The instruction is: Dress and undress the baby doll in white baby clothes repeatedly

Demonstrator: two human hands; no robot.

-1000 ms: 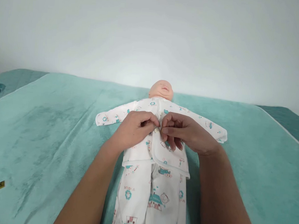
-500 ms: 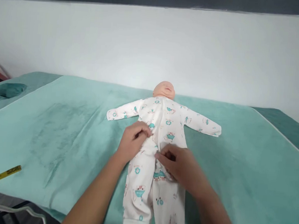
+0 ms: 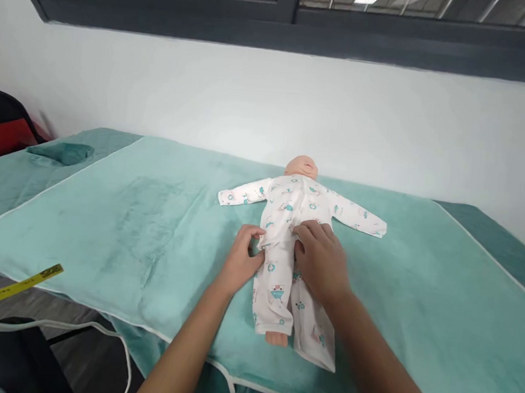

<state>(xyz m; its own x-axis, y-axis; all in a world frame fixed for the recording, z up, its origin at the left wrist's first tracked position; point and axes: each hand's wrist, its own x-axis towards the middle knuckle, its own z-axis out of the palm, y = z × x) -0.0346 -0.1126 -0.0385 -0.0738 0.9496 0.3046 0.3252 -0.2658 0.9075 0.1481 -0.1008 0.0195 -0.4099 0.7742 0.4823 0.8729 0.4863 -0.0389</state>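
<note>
A baby doll (image 3: 302, 166) lies on its back with both arms spread, its head toward the wall. It wears a white printed baby shirt (image 3: 284, 207) and matching pants (image 3: 272, 309). My left hand (image 3: 242, 258) is at the left side of the shirt's hem, its thumb and index fingertip apart and touching the cloth. Over the front of the shirt near the waist, my right hand (image 3: 323, 259) has its fingers curled onto the hem; the fingertips are partly hidden. One bare foot (image 3: 276, 338) shows below the left pant leg, while the right leg's cuff lies flat.
A green padded mat (image 3: 170, 262) with white edging covers the table. At the lower left are a yellow tape strip (image 3: 14, 289) and a white cable (image 3: 70, 325). A white wall (image 3: 207, 95) stands behind, under a dark window frame (image 3: 167, 16).
My view has tilted up and drawn back, showing the window. My right hand has shifted up the garment from the pants' crotch to the shirt hem; my left hand has moved to the hem's outer side.
</note>
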